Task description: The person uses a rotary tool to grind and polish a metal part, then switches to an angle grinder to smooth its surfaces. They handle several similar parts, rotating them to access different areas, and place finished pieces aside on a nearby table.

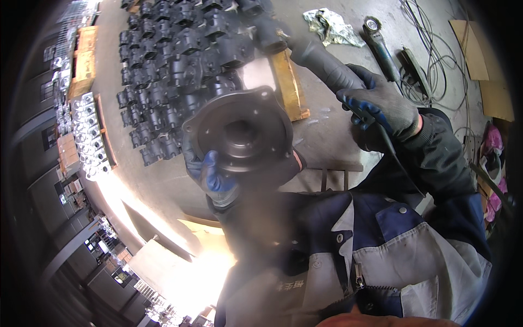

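Observation:
My left hand (215,177), in a grey glove with blue fingers, grips the lower left rim of a dark round metal flange casting (259,155). The casting is tilted so its recessed face with a central hub shows, and a lug with a hole stands out at its upper right. My right hand (389,103), gloved alike, is wrapped round the rear of a dark straight grinder (327,68). A black power cord (392,150) hangs from the tool's back end. The grinder points up and left, apart from the casting; its blurred tip overlaps the dark parts behind.
Rows of dark castings (185,71) stand beyond my left hand, beside a wooden pallet edge (294,87). An angle grinder (381,49), crumpled cloth (332,27) and looped cables (444,60) lie on the floor ahead right. Silvery castings (90,136) stand far left. A metal frame (340,169) is close by.

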